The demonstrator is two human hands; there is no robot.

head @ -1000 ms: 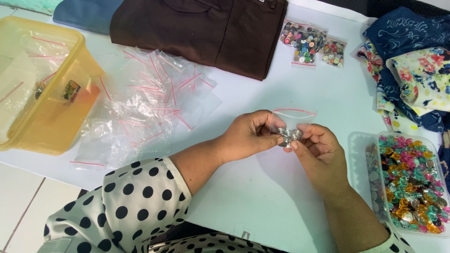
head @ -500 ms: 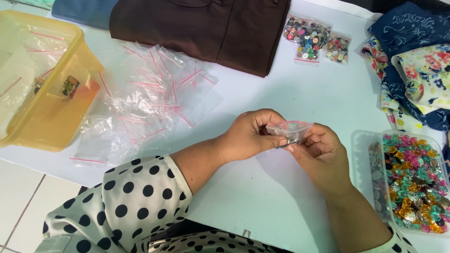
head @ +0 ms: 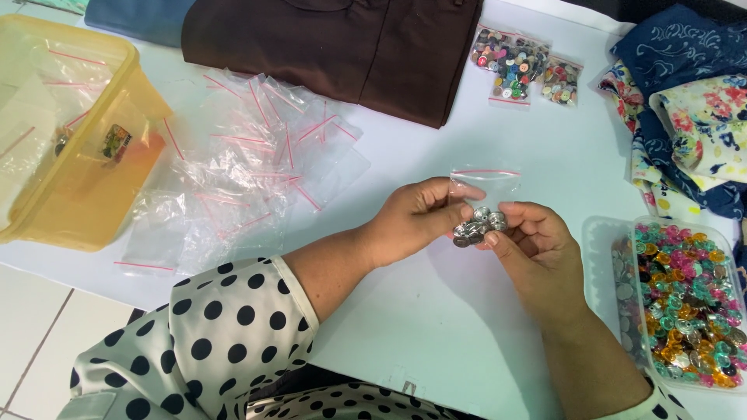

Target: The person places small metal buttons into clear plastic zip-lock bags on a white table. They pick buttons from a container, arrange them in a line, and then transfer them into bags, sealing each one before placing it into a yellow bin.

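Left hand (head: 416, 222): fingers curled, pinching the lower part of a small clear bag (head: 484, 187) with a red strip along its top, bag upright with its mouth away from the person. Right hand (head: 533, 249): half closed, touching the left, fingertips on a cluster of silver buttons (head: 478, 225) at the bag's bottom, between both hands. Clear tray of coloured beads (head: 689, 299) lies just right of the right hand; loose empty bags (head: 249, 171) well to the left.

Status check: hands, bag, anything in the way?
Left hand and right hand both pinch small clear bag holding silver beads. Above bare table. Nothing blocking.
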